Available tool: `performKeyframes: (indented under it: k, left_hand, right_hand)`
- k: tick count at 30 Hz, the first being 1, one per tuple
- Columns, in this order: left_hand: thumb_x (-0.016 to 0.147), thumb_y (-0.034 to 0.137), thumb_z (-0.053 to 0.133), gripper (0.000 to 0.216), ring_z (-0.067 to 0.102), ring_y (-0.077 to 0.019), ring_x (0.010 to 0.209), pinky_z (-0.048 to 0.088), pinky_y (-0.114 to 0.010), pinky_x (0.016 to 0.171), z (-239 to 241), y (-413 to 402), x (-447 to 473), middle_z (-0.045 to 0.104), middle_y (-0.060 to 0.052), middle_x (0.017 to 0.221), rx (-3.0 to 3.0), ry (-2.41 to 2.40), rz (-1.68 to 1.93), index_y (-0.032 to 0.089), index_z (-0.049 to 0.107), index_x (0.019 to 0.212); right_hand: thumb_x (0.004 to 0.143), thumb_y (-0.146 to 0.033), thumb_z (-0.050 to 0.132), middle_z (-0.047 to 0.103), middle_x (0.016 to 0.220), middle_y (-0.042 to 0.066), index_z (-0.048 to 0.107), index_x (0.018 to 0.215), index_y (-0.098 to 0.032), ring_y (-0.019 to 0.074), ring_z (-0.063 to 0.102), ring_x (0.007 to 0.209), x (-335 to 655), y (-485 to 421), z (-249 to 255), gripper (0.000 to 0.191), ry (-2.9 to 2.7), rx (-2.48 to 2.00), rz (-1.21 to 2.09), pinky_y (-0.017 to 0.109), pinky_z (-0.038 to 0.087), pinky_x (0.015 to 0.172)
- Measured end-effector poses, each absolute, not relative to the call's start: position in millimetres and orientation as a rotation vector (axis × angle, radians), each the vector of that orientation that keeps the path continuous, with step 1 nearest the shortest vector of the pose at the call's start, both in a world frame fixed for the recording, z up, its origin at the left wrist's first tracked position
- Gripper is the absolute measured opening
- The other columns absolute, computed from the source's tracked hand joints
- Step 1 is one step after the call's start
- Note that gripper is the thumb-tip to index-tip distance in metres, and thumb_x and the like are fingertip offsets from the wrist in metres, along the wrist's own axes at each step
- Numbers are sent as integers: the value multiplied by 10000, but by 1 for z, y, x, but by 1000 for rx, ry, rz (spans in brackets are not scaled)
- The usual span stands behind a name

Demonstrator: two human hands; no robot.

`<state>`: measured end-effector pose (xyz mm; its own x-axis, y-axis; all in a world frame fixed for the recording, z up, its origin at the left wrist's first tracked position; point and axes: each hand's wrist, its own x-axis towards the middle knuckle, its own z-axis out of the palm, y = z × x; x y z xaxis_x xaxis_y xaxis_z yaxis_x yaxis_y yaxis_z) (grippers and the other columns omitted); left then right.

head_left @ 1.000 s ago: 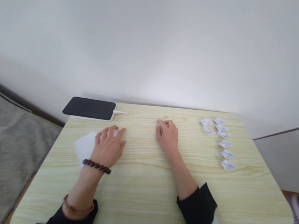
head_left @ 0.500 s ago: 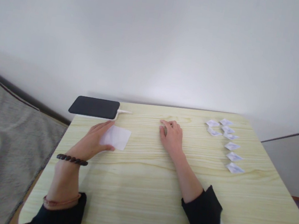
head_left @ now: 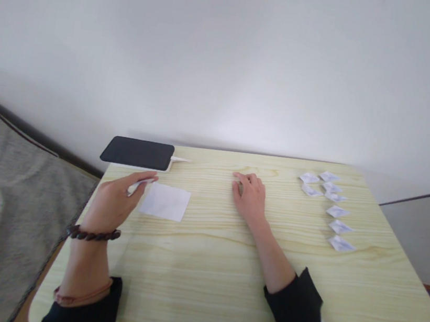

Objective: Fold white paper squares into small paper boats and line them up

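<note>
White paper slip is being pinched by the left hand, thumb against fingers, raised just beside a square sheet lying flat on the wooden table. Right hand is resting loosely curled, possibly covering something.

left hand hides most of its paper.

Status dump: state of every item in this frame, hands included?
left hand: fingers pinching a paper slip
white sheet: unfolded, flat on the table
right hand: palm down on the table, fingers curled; anything under them is hidden
phone: screen dark, cable plugged in
folded papers: folded, lying loose on the table's right side
</note>
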<state>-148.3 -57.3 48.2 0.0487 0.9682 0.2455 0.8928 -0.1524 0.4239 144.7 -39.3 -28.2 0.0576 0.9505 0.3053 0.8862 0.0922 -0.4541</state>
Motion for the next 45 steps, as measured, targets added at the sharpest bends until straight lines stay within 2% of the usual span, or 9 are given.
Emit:
performKeyframes:
  k: [4,7,15,19,23,29,34,39,45]
  left_hand:
    - [819,401,528,298,686,-186,830,534,-260,755,49,-58,-123,741,33,965,2002,1815,921,275,679,1043]
    - [771,432,614,254,686,-192,837,528,-266,759,38,-54,-105,748,12,890,1886,1768,1072,244,703,917]
    - [614,442,759,347,627,-157,654,472,-229,540,20,-27,-59,696,-13,774,1607,1619,1224,183,645,814]
    - [704,490,676,357,545,-121,506,411,-212,455,13,-15,-32,602,19,621,1354,1401,1290,180,566,843]
    - [762,508,613,337,447,-99,470,346,-201,426,-2,-15,-16,505,41,570,1304,1399,1303,184,534,804]
    - [804,530,565,348,420,-100,505,349,-208,453,-15,-15,-13,452,49,610,1219,1402,1361,197,467,835]
    - [805,524,563,369,404,-93,524,344,-203,463,-16,-14,-12,413,62,654,1172,1305,1352,216,377,887]
    - [743,464,644,437,468,-93,630,408,-215,552,-14,-15,-11,431,34,802,1217,1204,1374,225,317,907]
    - [683,394,700,492,468,-97,714,426,-247,634,-18,-13,-11,377,5,930,1285,1191,1440,237,287,900]
  right_hand:
    - [895,-280,472,596,968,84,638,1149,-222,229,516,905,144,-40,-28,308,-1834,-1806,154,353,368,816]
    - [896,-282,473,596,969,90,642,1144,-217,230,515,901,144,-41,-26,307,-1844,-1805,146,352,369,812]
    - [915,-274,458,646,927,64,647,1098,-208,203,571,882,143,-42,-21,272,-1826,-1709,237,327,398,801]
    - [938,-305,425,678,884,54,637,1084,-175,164,601,802,142,-43,-18,288,-1822,-1473,399,276,441,756]
    - [932,-333,440,703,919,57,652,983,-171,151,612,748,142,-43,-17,272,-1773,-1389,511,258,456,704]
    - [929,-359,445,681,757,38,647,943,-168,145,606,661,142,-42,-17,278,-1671,-1426,602,251,447,639]
    - [922,-385,455,694,771,33,654,937,-182,144,618,670,143,-44,-15,284,-1726,-1352,685,248,452,633]
    - [915,-375,472,698,787,24,649,978,-195,131,610,652,145,-46,-15,260,-1769,-1295,714,238,448,621]
    - [927,-369,452,693,729,9,630,1013,-208,130,614,628,145,-45,-16,254,-1796,-1289,732,235,443,606]
